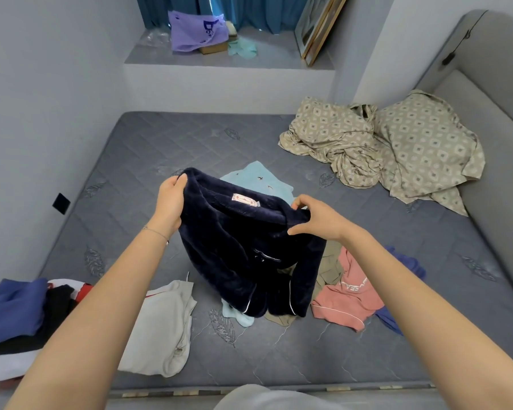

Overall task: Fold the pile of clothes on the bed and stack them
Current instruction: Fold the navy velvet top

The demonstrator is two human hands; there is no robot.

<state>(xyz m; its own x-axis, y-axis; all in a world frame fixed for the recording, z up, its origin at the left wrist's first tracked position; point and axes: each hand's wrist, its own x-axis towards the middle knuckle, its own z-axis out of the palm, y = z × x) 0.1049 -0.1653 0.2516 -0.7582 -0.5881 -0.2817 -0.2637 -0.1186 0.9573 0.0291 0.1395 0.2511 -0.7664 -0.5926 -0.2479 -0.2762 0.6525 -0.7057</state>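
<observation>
The grey quilted mattress [160, 143] carries crumpled patterned bedding [397, 149] at its far right corner. Over its middle hangs a navy fleece top [249, 255], held up by the shoulders, its hem among loose clothes: a white garment [160, 327] on the left, a pink garment [347, 300] on the right. The left hand [171, 202] grips one shoulder with curled fingers; the right hand [317, 220] pinches the other
</observation>
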